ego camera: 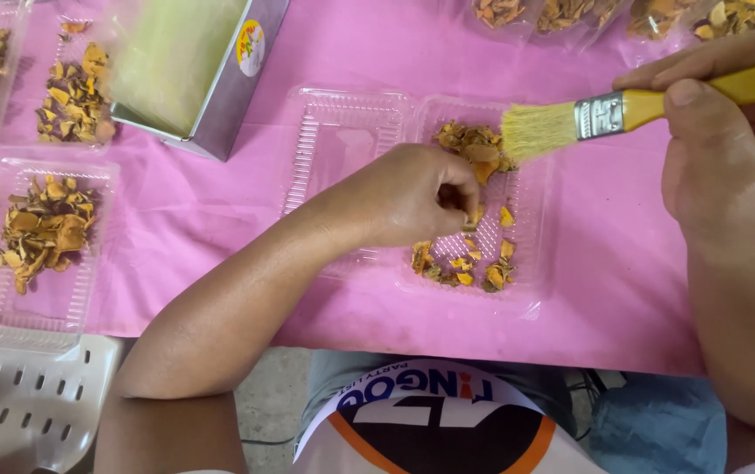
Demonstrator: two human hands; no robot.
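Centrally on the pink counter (614,263) lay an open clear clamshell tray (526,294). Left hand (412,197) sat over it, fingers (463,189) pinched shut on a dried chip (475,216). Right hand (728,140), fingers closed round a yellow brush (605,114), held bristles w/ long axis pointing left at the chip pile (474,145), just above the tray's far end.

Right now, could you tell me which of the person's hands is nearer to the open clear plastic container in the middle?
The left. The left hand is over the clear plastic container, pinching a dried piece, while the right hand stays beyond its right edge, holding a yellow-handled brush.
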